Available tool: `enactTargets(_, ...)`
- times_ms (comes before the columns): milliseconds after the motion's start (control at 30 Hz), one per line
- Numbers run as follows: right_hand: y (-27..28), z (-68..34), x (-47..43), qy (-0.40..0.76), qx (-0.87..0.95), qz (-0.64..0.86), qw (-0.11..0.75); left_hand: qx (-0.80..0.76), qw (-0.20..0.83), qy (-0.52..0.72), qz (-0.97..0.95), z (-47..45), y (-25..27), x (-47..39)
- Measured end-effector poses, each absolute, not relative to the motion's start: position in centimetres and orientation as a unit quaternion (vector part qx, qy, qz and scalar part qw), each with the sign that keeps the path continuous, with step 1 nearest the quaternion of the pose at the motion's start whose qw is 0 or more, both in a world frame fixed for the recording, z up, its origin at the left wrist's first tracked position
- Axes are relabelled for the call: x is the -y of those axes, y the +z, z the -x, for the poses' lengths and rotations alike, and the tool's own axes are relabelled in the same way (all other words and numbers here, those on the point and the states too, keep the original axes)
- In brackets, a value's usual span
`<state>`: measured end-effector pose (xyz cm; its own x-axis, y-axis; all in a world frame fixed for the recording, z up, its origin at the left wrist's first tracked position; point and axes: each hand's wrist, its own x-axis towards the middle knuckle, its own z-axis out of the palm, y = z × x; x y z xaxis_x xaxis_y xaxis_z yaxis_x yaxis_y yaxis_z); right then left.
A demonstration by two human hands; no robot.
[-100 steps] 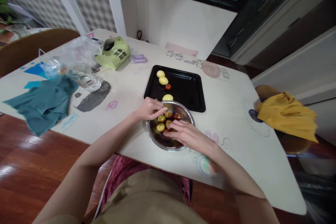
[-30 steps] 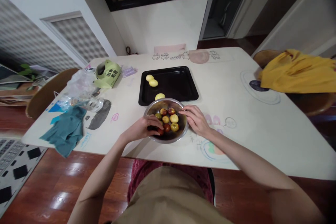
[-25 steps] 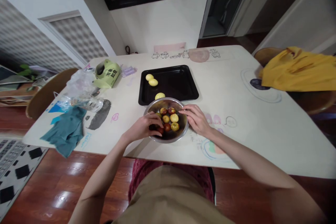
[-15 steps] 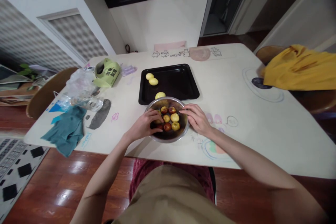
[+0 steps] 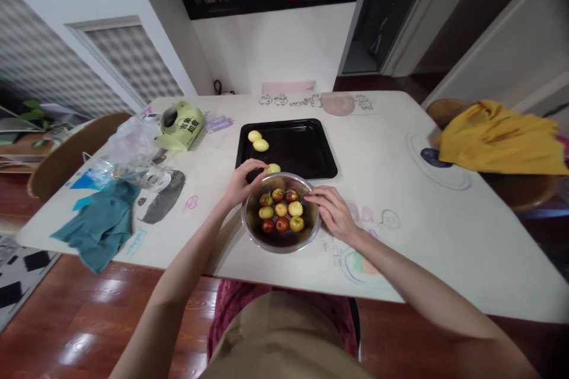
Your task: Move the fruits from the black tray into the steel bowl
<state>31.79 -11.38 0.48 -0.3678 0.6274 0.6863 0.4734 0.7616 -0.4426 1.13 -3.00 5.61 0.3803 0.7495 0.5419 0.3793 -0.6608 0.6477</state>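
Observation:
A round metal bowl [image 5: 281, 244] stands near the table's front edge. Inside it, several small fruits [image 5: 281, 209], mottled red-brown and yellow-green like jujubes, are laid out in rough rows. My right hand [image 5: 334, 211] grips the bowl's right rim, fingertips over the edge. Beyond the bowl lies a black baking tray [image 5: 302, 151] with two yellow oval fruits [image 5: 261, 145] touching at its far left. A third yellow fruit [image 5: 272, 169] sits by the tray's near edge, partly hidden behind the bowl. My left hand [image 5: 243, 182] reaches over the bowl's far left rim, thumb and fingers apart beside this fruit.
On the left of the table are a green paper visor [image 5: 183, 124], a clear plastic bag [image 5: 133, 139], a crumpled clear wrapper [image 5: 142, 172] and a teal cloth [image 5: 100, 219]. A yellow garment [image 5: 498, 139] drapes over a chair at right. Drawings mark the white tabletop [image 5: 368, 148].
My left hand has come out of the bowl and moved up to the yellow fruit at the tray's near edge. My right hand stays on the rim. The view has shifted slightly.

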Motion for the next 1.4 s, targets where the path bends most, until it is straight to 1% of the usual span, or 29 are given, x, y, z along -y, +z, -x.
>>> enactTargets(133,0.4,-31.9,11.4,0.086,0.82,0.337,0.455,-0.355,0.229,0.46,-0.782,-1.3,3.9,0.4)
enactTargets(200,0.4,-32.0,11.4,0.087,0.82,0.335,0.456,-0.344,0.239,0.452,-0.788,-1.0,3.2,-0.1)
enactTargets(300,0.5,-32.1,11.5,0.09,0.818,0.337,0.457,-0.318,0.242,0.396,-0.827,-0.3,2.6,0.0)
enactTargets(467,0.6,-32.1,11.5,0.095,0.82,0.343,0.448,-0.299,0.24,0.267,-0.884,0.4,2.5,0.1)
enactTargets(567,0.5,-32.2,11.5,0.097,0.82,0.344,0.446,-0.319,0.226,0.244,-0.888,0.1,2.7,-0.2)
enactTargets(733,0.4,-32.2,11.5,0.093,0.82,0.344,0.449,-0.403,0.203,0.268,-0.851,-0.9,2.7,-0.8)
enactTargets(833,0.4,-32.1,11.4,0.091,0.821,0.336,0.453,-0.423,0.219,0.287,-0.831,-1.3,2.4,-1.2)
enactTargets(933,0.5,-32.0,11.4,0.087,0.82,0.334,0.456,-0.395,0.226,0.329,-0.827,-1.4,2.4,-1.3)
enactTargets(1033,0.5,-32.0,11.4,0.089,0.819,0.335,0.458,-0.381,0.231,0.396,-0.803,-1.2,2.7,-1.0)
enactTargets(1167,0.3,-32.1,11.4,0.096,0.818,0.337,0.456,-0.369,0.279,0.472,-0.75,-0.9,3.4,0.5)
enactTargets(1300,0.2,-32.1,11.5,0.106,0.817,0.341,0.454,-0.32,0.301,0.481,-0.759,-1.0,4.6,2.6)
enactTargets(1400,0.2,-32.2,11.6,0.111,0.816,0.348,0.448,-0.283,0.298,0.455,-0.79,-1.5,5.5,3.8)
